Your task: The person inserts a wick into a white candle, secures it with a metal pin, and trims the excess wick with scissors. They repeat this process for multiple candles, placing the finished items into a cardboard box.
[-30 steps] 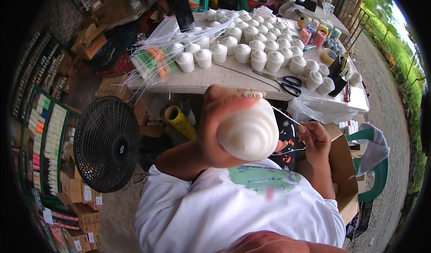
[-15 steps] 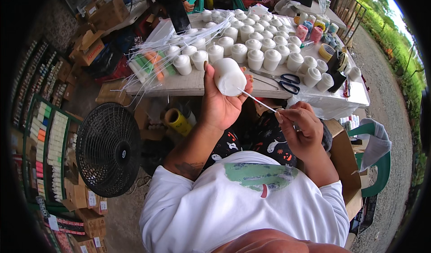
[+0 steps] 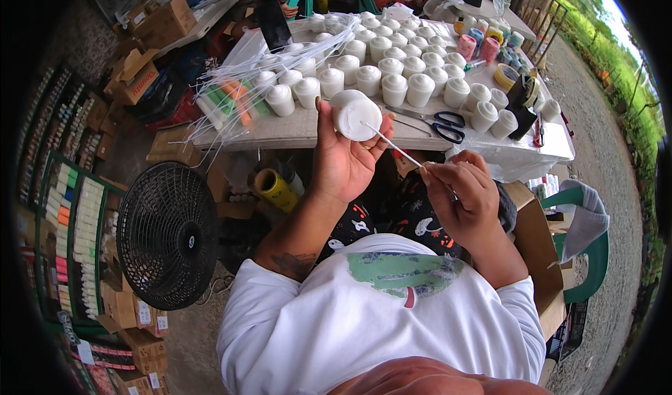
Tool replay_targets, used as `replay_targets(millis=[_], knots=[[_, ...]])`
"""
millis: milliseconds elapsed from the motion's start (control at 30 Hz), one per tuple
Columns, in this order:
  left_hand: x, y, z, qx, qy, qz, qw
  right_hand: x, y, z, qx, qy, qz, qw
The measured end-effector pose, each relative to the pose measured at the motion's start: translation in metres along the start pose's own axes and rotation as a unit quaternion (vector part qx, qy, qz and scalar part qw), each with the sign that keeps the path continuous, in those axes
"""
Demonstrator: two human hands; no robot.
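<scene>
My left hand point(image 3: 341, 165) is wrapped around a short white candle point(image 3: 343, 108), tilted so that its flat round base faces me. Between the fingertips of my right hand point(image 3: 467, 197) I pinch a thin, stiff white wick point(image 3: 397, 148). The wick's far end meets the candle's base near its middle; how deep it goes in, I cannot tell. Just beyond my left hand, several domed white candles point(image 3: 368, 80) stand in rows on the table point(image 3: 280, 137). Scissors with dark blue handles point(image 3: 448, 130) lie on the table's near edge, right of the held candle.
Long loose white wicks point(image 3: 234, 87) spread over the table's left side, beside green and orange pieces point(image 3: 238, 102). Coloured spools point(image 3: 467, 46) and a tape roll point(image 3: 505, 77) sit at the right. A black fan point(image 3: 168, 237) stands at my left, an open cardboard box point(image 3: 535, 248) at my right.
The held candle's base has turned more toward me. My right hand and the wick have shifted slightly left and up, with the wick's end now nearer the middle of the base.
</scene>
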State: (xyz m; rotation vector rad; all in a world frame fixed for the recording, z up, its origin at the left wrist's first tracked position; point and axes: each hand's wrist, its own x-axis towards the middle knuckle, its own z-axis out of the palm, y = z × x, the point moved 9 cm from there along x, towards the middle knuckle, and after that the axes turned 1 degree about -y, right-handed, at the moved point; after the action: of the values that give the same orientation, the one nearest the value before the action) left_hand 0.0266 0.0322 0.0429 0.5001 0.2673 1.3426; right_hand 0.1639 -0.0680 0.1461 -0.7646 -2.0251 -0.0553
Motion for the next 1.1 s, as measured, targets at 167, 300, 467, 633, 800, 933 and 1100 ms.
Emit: replay_targets(millis=[167, 300, 467, 633, 800, 933, 1100], knots=[[0.000, -0.001, -0.003, 0.011, 0.010, -0.001, 1.000, 0.001, -0.001, -0.001, -0.006, 0.006, -0.009, 1.000], [0.000, -0.002, -0.003, 0.004, 0.006, -0.005, 1.000, 0.000, -0.001, -0.001, -0.004, 0.004, 0.000, 1.000], [-0.001, -0.001, 0.000, 0.001, -0.011, -0.010, 1.000, -0.004, 0.000, -0.003, 0.007, -0.005, 0.032, 0.999], [0.002, 0.002, 0.004, 0.009, -0.022, 0.003, 1.000, -0.006, -0.001, -0.013, -0.010, 0.020, 0.004, 1.000], [0.022, 0.065, -0.031, 0.204, 0.038, 0.207, 0.956, -0.028, 0.049, -0.092, 0.004, 0.167, 0.151, 0.974], [0.061, 0.071, -0.095, 0.446, 0.082, 0.117, 0.883, -0.107, 0.086, -0.248, -0.127, 0.419, 0.285, 0.853], [0.076, 0.059, -0.097, 0.688, 0.063, 0.171, 0.702, -0.142, 0.066, -0.288, -0.255, 0.443, 0.251, 0.822]])
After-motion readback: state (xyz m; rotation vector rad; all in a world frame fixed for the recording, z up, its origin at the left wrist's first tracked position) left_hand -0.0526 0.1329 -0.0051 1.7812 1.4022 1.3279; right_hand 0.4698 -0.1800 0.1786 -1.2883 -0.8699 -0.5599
